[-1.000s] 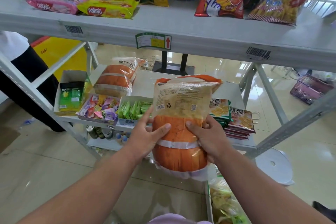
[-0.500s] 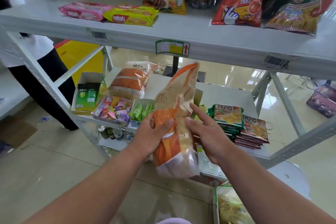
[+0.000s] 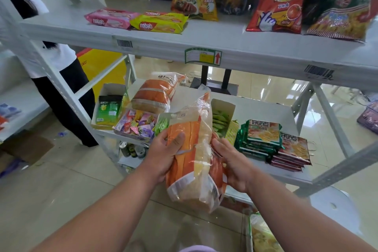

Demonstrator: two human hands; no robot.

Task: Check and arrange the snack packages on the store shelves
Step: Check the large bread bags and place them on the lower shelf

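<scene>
I hold an orange and clear bread package [image 3: 194, 161] upright in front of the lower shelf [image 3: 263, 112], its narrow side toward me. My left hand [image 3: 163, 155] grips its left face with the thumb across the orange part. My right hand [image 3: 231, 163] holds its right side, fingers behind the bag. A matching bread package [image 3: 155, 96] lies at the back left of the lower shelf. On the upper shelf [image 3: 204, 41] lie pink [image 3: 111, 18] and yellow [image 3: 159, 22] wafer packs, with several chip bags [image 3: 280, 2] standing behind.
Boxes of green packets [image 3: 108, 108], mixed candies [image 3: 137, 125] and green sweets [image 3: 221, 120] sit on the lower shelf, with stacked cracker packs [image 3: 272, 141] at right. A person [image 3: 61, 80] stands at left beyond the rack. A white stool [image 3: 335, 208] stands at lower right.
The bread package turned from facing me to edge-on, then a little further, and moved slightly lower. My view came closer to the shelves.
</scene>
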